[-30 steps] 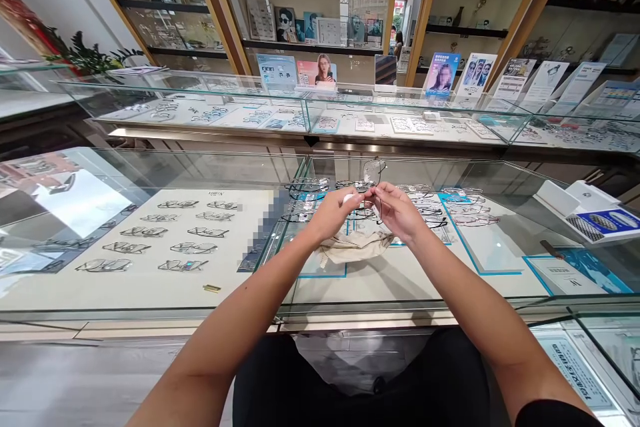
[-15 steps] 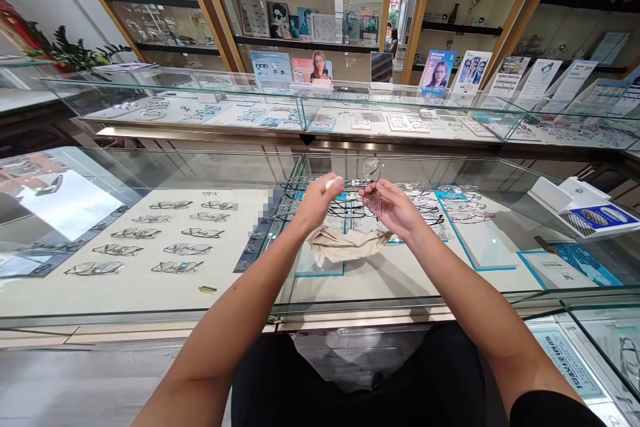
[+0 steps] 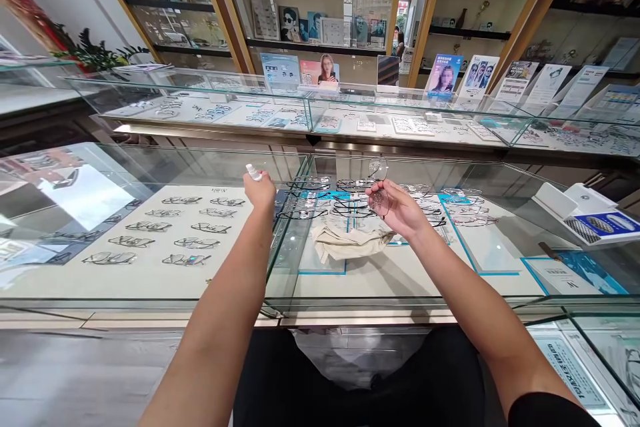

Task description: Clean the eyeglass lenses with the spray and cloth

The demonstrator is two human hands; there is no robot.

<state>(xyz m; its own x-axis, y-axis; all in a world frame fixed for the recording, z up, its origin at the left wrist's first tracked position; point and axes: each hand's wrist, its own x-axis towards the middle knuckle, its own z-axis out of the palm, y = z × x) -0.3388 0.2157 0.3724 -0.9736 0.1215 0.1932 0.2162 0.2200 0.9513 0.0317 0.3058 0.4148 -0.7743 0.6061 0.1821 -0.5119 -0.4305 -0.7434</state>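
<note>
My left hand [image 3: 260,191] is closed around a small white bottle [image 3: 253,173], whose top sticks out above the fingers, over the left part of the glass counter. Between the fingertips of my right hand [image 3: 400,208] is a pair of thin-rimmed glasses [image 3: 379,169], tipped on end with one lens above the other. The lower lens looks speckled. A crumpled beige cloth [image 3: 350,244] lies on the glass just below and left of my right hand. Under it, in the case, several pairs of glasses are laid out in rows.
A glass display case [image 3: 295,280] spans the front, with rows of glasses [image 3: 195,227] inside on the left. An opened white and blue box [image 3: 595,217] stands at the right. Behind runs another glass counter [image 3: 240,127] with upright cards. A potted plant [image 3: 95,53] is far left.
My left hand has moved left, away from the glasses, carrying the white bottle. My right hand still holds the glasses in nearly the same place. The view has shifted slightly.
</note>
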